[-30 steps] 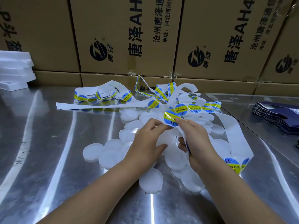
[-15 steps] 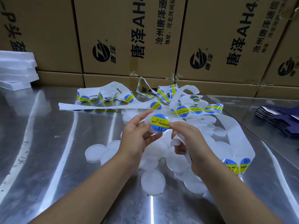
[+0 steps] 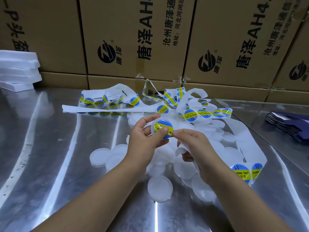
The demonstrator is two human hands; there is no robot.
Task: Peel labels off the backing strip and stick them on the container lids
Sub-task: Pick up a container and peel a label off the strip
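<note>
My left hand (image 3: 143, 141) holds a round white lid (image 3: 161, 128) up above the table, thumb pressed on the blue and yellow label stuck to its top. My right hand (image 3: 197, 148) touches the lid's lower right edge with its fingertips and keeps the white backing strip (image 3: 181, 150) curled in its lower fingers. The strip (image 3: 240, 138) loops away to the right and back, carrying more round labels (image 3: 190, 115). A heap of bare white lids (image 3: 160, 185) lies on the steel table under and around both hands.
Brown cardboard boxes (image 3: 137, 39) form a wall along the back. White foam sheets (image 3: 18, 71) are stacked at the far left. A pile of dark blue flat cartons (image 3: 289, 126) sits at the right. The steel table (image 3: 41, 164) stretches bare to the left.
The label went from the peeled strip onto a lid. My left hand lifted the labelled lid, and its thumb now presses the label down while the right fingers close in on the edge.
</note>
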